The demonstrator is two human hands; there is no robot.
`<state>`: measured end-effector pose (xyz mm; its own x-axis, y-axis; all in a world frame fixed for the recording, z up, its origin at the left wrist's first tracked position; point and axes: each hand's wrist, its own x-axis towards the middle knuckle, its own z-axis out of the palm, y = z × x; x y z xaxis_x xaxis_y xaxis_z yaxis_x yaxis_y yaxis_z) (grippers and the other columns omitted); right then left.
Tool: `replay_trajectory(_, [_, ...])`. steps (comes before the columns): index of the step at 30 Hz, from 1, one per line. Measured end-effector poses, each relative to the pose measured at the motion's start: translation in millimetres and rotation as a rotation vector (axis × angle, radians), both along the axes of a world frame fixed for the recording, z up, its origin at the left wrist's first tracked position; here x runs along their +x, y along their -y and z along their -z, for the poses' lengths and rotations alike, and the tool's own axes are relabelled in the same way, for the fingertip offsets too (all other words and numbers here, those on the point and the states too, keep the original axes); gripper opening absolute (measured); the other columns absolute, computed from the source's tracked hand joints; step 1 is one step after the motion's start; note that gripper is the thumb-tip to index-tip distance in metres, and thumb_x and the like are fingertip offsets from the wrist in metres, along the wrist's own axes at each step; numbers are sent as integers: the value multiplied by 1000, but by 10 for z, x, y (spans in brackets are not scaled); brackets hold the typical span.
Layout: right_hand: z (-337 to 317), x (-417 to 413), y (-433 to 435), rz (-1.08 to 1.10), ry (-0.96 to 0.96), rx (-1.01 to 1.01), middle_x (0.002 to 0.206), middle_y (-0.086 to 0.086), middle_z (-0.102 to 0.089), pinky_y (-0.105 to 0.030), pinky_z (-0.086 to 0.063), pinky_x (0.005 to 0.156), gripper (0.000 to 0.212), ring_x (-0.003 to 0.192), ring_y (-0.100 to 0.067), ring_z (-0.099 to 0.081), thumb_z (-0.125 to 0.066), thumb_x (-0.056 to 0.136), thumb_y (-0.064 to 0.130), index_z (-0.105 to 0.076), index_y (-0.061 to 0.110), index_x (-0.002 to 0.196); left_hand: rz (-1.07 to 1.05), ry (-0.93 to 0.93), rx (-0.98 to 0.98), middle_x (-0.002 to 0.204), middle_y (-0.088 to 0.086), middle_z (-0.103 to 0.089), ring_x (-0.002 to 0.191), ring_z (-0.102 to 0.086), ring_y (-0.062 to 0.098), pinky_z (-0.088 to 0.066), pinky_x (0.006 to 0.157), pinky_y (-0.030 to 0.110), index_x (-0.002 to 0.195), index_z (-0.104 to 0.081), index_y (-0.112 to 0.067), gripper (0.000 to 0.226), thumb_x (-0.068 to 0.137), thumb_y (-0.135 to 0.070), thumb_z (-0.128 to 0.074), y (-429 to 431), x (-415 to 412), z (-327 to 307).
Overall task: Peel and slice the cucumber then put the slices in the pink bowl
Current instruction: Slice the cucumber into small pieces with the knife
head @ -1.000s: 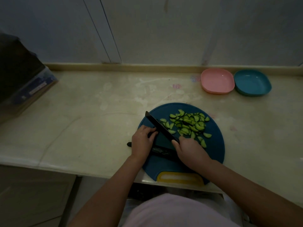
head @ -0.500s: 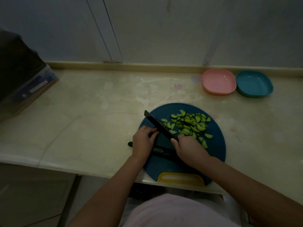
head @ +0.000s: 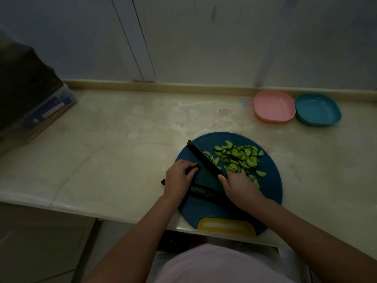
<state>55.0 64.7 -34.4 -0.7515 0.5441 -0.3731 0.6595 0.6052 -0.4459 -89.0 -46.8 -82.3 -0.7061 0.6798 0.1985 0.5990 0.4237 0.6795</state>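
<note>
A round blue cutting board (head: 269, 180) with a yellow handle lies at the counter's front edge. A pile of green cucumber slices (head: 238, 158) covers its far right part. My right hand (head: 238, 186) grips the handle of a black knife (head: 204, 158), whose blade points away to the left across the board. My left hand (head: 179, 180) curls over a small dark cucumber end piece (head: 191, 170) just left of the blade. The pink bowl (head: 274, 106) stands empty at the back right, well apart from both hands.
A blue bowl (head: 317, 109) sits right beside the pink one. A dark long tool (head: 204, 193) lies on the board under my hands, its tip poking out left. A dark box (head: 30, 94) stands at the far left of the beige counter (head: 114, 144).
Almost nothing differs: both hands stay on the board, the knife blade keeps the same slant beside the left fingers, and the view has shifted only slightly.
</note>
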Motion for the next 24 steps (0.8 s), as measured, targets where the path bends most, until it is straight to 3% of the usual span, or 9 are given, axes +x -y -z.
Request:
replay_trajectory(4, [-32, 15, 2, -22, -30, 17, 64, 4, -41, -25, -23, 45, 35, 56, -9, -38, -31, 100, 40, -44, 15, 78, -16, -8, 12, 81, 6, -69, 73, -64, 17, -40, 70, 11, 87, -74, -7, 14, 73, -9, -76, 3, 14, 6])
replay_trajectory(14, [-41, -19, 33, -49, -13, 13, 63, 4, -41, -22, -24, 44, 34, 54, -9, -38, -32, 99, 39, -41, 18, 74, 1, -25, -11, 76, 5, -67, 67, -63, 17, -42, 64, 17, 83, -74, -8, 13, 71, -10, -78, 4, 2, 37])
replay_trajectory(17, [-57, -99, 16, -72, -22, 31, 68, -1, -47, -30, -29, 51, 36, 60, -17, -45, -33, 100, 37, -48, 12, 78, -3, -27, -5, 76, 5, -67, 67, -63, 17, -41, 63, 17, 83, -74, -8, 12, 71, -10, -78, 0, 5, 32])
replay_trajectory(21, [-27, -206, 1, -110, -7, 64, 88, -16, -61, -29, -36, 61, 41, 80, -29, -57, -33, 100, 36, -57, 4, 93, -12, -11, -6, 78, 5, -68, 70, -64, 16, -40, 66, 13, 83, -74, -8, 12, 72, -10, -77, 0, 7, 32])
replay_trajectory(24, [-20, -192, -7, -107, -6, 73, 84, -14, -58, -29, -34, 59, 40, 75, -27, -55, -33, 100, 36, -57, 5, 93, 28, -2, 1, 82, 5, -69, 74, -64, 15, -41, 69, 12, 87, -74, -8, 14, 73, -10, -76, 26, -22, 21])
